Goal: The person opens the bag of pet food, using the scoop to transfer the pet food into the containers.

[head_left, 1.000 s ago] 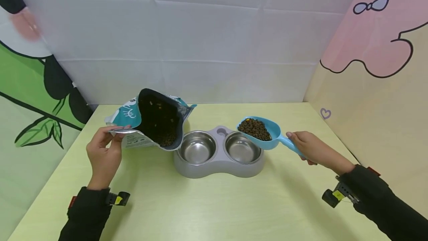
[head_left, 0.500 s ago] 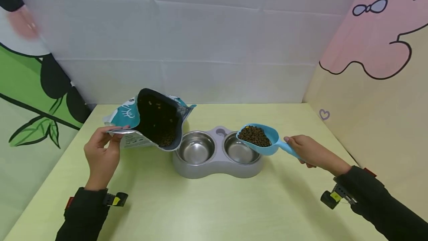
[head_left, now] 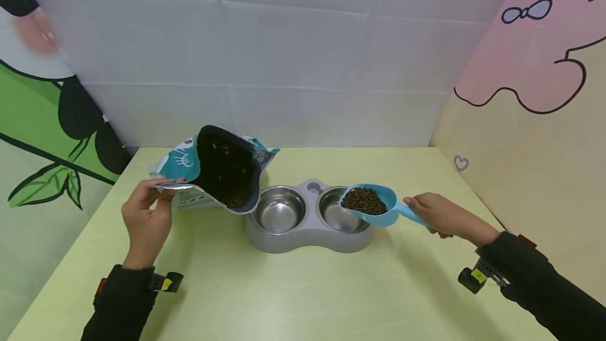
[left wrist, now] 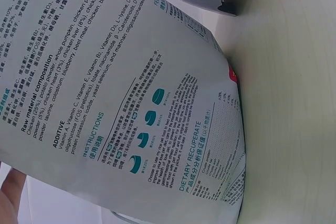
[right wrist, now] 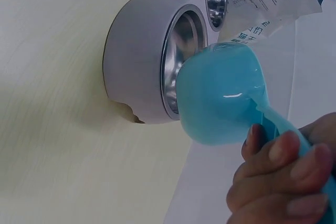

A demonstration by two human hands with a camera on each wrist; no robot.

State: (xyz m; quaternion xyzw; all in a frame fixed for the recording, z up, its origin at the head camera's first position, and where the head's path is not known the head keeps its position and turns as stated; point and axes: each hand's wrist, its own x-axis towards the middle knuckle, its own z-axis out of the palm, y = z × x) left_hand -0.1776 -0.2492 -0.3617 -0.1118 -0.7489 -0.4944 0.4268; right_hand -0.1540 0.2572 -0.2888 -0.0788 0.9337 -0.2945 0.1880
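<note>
My left hand (head_left: pixel 148 221) pinches the near rim of an open pet food bag (head_left: pixel 185 161), teal and white with a silver lining; dark kibble shows inside its wide mouth. In the left wrist view the bag's printed back fills most of the picture. With my right hand (head_left: pixel 437 213) I grip the handle of a light blue scoop (head_left: pixel 389 219), its fingers curled round it in the right wrist view. The scoop is heaped with brown kibble (head_left: pixel 364 201) and hangs level over the right steel bowl (head_left: pixel 337 218). The left steel bowl (head_left: pixel 279 210) shows bare metal.
Both bowls sit in a grey double feeder stand (head_left: pixel 310 241) on a pale wooden table (head_left: pixel 303 293). A white sheet (head_left: pixel 293 57) forms the back wall. Printed cartoon panels stand at the left and right sides.
The loaded scoop has come down and now overlaps the right bowl more. My left hand and the bag have stayed nearly still.
</note>
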